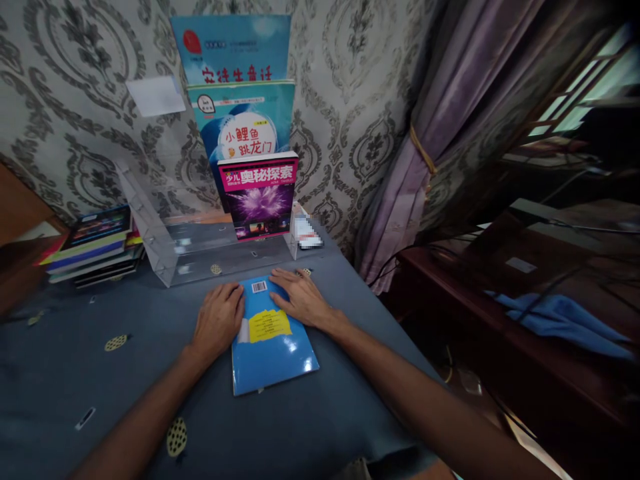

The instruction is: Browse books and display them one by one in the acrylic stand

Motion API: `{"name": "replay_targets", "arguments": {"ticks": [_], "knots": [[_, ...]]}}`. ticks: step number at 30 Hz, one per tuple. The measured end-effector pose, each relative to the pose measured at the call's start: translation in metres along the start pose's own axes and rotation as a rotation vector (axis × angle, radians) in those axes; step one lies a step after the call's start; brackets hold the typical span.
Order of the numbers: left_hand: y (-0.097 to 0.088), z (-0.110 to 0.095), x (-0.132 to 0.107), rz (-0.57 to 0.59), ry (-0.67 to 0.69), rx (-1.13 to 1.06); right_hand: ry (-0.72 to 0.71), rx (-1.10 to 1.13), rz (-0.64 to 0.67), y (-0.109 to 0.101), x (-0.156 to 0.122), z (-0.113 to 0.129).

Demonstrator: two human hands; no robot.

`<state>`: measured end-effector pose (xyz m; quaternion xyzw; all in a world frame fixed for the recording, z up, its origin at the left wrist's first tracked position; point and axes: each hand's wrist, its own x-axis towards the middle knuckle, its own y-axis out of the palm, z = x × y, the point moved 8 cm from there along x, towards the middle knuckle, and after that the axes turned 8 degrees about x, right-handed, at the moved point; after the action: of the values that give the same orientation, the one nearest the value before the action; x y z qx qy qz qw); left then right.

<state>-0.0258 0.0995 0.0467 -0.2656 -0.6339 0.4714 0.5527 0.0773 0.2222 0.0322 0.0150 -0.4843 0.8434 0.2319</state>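
A glossy blue book (273, 347) lies flat on the dark blue tablecloth (75, 347), back cover up, with a barcode and a yellow panel. My left hand (219, 320) rests on its left edge, fingers curled down over the edge. My right hand (300, 297) lies on its upper right corner, fingers stretched flat and spread. Just beyond stands a clear acrylic stepped book stand (170, 247) holding three upright books: a pink and purple one (259, 197) in front, a teal one (243, 120) behind it, a light blue one (231, 48) at the back.
A stack of several books (95, 243) lies at the left of the stand. Patterned wallpaper is behind. A purple curtain (425, 147) hangs at the right, past the table's edge. A dark wooden desk (525, 320) with a blue cloth (560, 317) and cables stands lower right.
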Motion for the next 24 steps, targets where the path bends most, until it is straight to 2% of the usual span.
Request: {"name": "replay_targets", "arguments": {"ticks": [7,17,24], "knots": [[0.012,0.001,0.001,0.041,0.066,-0.076,0.015,-0.027,-0.032,-0.001,0.001,0.001],[0.029,-0.004,0.006,0.225,0.226,-0.212,-0.030,-0.013,-0.036,0.001,0.002,0.002],[0.035,-0.019,0.016,0.391,0.275,-0.195,-0.028,-0.039,-0.041,0.001,0.002,0.001]]}}
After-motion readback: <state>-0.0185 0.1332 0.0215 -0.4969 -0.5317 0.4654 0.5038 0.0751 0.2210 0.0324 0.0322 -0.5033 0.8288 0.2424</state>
